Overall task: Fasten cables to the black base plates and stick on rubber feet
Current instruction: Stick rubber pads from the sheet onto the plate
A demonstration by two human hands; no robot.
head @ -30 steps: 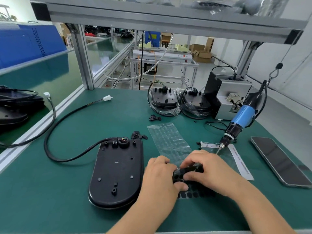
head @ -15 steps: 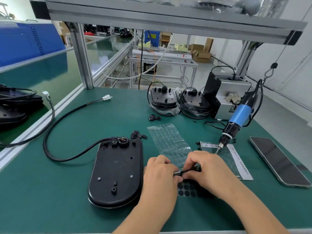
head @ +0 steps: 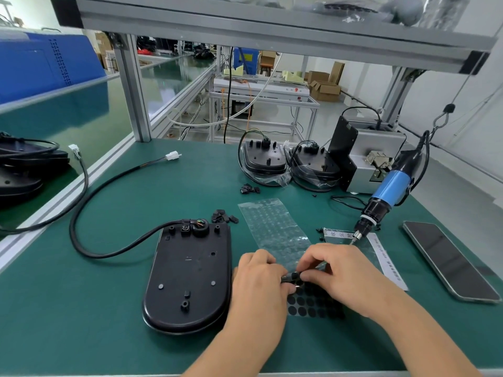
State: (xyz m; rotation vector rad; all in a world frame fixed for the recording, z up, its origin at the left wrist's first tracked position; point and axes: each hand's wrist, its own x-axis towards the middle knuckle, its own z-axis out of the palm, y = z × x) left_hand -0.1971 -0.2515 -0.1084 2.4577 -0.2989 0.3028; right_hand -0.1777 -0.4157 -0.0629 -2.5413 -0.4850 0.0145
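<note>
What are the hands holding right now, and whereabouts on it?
Both the left hand and the right hand pinch the sheet of rubber feet at its folded-up middle, fingertips meeting there.

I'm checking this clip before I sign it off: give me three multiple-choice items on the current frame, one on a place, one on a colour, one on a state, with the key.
1. Where does the phone lie?
A. at the right edge of the bench
B. on the base plate
C. on the top shelf

2. What colour is the screwdriver body?
A. red
B. blue
C. yellow

3. What are the hands doing?
A. both resting flat on the bench
B. lifting the base plate
C. both pinching the feet sheet

Key:
1 A, the phone lies flat on the green mat, right of the hands.
2 B, a blue sleeve sits above its black chuck.
3 C, the left hand and right hand meet over the feet sheet, fingers curled on its folded edge, beside the base plate.
</note>
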